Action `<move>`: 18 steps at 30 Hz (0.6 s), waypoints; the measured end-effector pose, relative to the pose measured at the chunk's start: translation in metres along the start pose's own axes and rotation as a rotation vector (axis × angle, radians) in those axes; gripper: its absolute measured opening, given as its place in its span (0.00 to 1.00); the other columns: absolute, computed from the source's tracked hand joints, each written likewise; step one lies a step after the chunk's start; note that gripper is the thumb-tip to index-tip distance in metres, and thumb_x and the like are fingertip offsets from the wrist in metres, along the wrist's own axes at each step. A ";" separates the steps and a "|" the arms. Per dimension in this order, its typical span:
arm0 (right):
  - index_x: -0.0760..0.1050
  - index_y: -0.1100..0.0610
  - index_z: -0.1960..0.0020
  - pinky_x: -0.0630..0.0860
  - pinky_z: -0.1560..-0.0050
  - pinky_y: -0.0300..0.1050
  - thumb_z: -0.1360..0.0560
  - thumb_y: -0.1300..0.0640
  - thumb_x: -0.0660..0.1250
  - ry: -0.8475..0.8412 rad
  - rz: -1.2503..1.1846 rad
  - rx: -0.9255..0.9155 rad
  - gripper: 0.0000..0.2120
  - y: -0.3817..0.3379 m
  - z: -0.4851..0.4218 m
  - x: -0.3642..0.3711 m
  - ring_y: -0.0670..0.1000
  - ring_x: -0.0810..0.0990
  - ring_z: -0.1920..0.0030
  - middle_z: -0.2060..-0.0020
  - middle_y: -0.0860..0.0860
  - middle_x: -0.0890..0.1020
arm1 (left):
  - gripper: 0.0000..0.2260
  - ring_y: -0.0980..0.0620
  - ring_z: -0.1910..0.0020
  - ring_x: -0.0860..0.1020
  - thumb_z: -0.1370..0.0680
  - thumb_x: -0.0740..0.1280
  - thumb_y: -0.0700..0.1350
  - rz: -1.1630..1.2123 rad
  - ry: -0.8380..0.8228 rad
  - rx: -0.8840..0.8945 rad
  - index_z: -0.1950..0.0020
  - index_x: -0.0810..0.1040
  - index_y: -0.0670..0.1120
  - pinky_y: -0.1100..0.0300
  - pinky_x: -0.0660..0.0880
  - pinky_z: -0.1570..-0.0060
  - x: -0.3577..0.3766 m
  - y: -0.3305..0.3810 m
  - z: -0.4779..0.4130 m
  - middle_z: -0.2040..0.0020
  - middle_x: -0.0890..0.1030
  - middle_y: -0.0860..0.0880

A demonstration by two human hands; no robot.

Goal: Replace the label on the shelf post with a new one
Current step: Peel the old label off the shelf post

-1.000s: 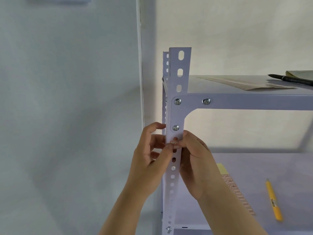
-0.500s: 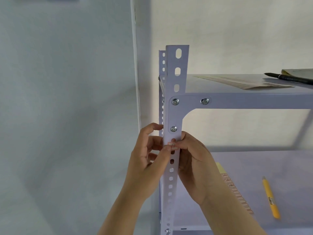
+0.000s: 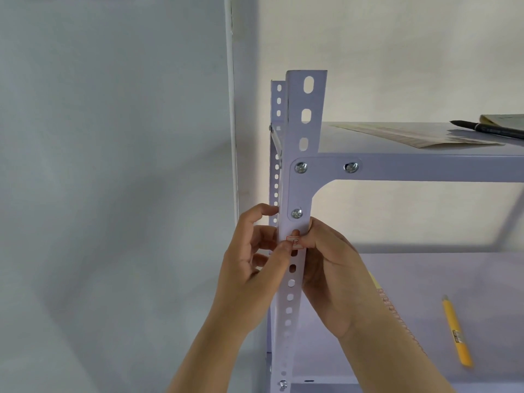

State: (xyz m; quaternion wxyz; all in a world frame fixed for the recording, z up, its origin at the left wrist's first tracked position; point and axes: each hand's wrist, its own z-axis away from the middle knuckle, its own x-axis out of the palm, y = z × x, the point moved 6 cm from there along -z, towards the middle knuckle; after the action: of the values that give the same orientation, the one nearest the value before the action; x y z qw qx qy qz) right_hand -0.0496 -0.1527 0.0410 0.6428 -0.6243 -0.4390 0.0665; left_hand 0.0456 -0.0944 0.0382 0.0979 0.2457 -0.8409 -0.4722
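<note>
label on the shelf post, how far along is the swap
Midway, and which label this is cannot be told. A small red-printed label sits on the shelf post just below the bracket screw. In hand: the left hand thumb and right hand fingertips are both on it. Whether they are pressing it down or peeling it is unclear. Left: letting go.

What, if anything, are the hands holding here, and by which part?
Both hands pinch the small red-printed label against the shelf post: left hand at its left edge, right hand at its right edge.
</note>
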 end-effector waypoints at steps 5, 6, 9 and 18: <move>0.71 0.73 0.39 0.71 0.41 0.68 0.27 0.63 0.61 0.018 -0.024 0.012 0.19 0.001 0.001 -0.001 0.77 0.73 0.40 0.42 0.75 0.77 | 0.18 0.50 0.55 0.82 0.24 0.67 0.44 -0.001 -0.007 0.001 0.38 0.72 0.60 0.55 0.80 0.55 0.000 -0.001 0.000 0.53 0.85 0.46; 0.71 0.73 0.40 0.70 0.40 0.70 0.28 0.62 0.61 0.021 -0.022 0.013 0.19 0.002 0.002 -0.002 0.77 0.72 0.39 0.41 0.75 0.76 | 0.18 0.51 0.55 0.82 0.24 0.67 0.44 -0.001 -0.008 0.001 0.38 0.72 0.60 0.55 0.79 0.55 0.000 -0.001 0.000 0.53 0.85 0.46; 0.71 0.73 0.42 0.71 0.43 0.65 0.28 0.61 0.63 0.024 -0.001 -0.005 0.19 0.002 0.002 -0.003 0.77 0.72 0.39 0.42 0.75 0.76 | 0.17 0.50 0.55 0.83 0.24 0.67 0.45 -0.003 -0.008 0.004 0.39 0.72 0.61 0.54 0.79 0.54 0.000 -0.001 -0.001 0.53 0.85 0.46; 0.78 0.70 0.44 0.73 0.40 0.70 0.27 0.62 0.63 0.018 0.040 -0.056 0.16 -0.001 0.004 -0.003 0.76 0.75 0.41 0.46 0.71 0.82 | 0.17 0.48 0.54 0.83 0.27 0.66 0.53 0.001 -0.024 0.009 0.39 0.71 0.64 0.44 0.80 0.52 0.000 -0.001 0.001 0.53 0.84 0.45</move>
State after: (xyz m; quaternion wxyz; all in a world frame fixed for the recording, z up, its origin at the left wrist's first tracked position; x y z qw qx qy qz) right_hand -0.0540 -0.1520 0.0397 0.6274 -0.6513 -0.4224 0.0616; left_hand 0.0457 -0.0944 0.0371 0.0868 0.2403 -0.8443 -0.4711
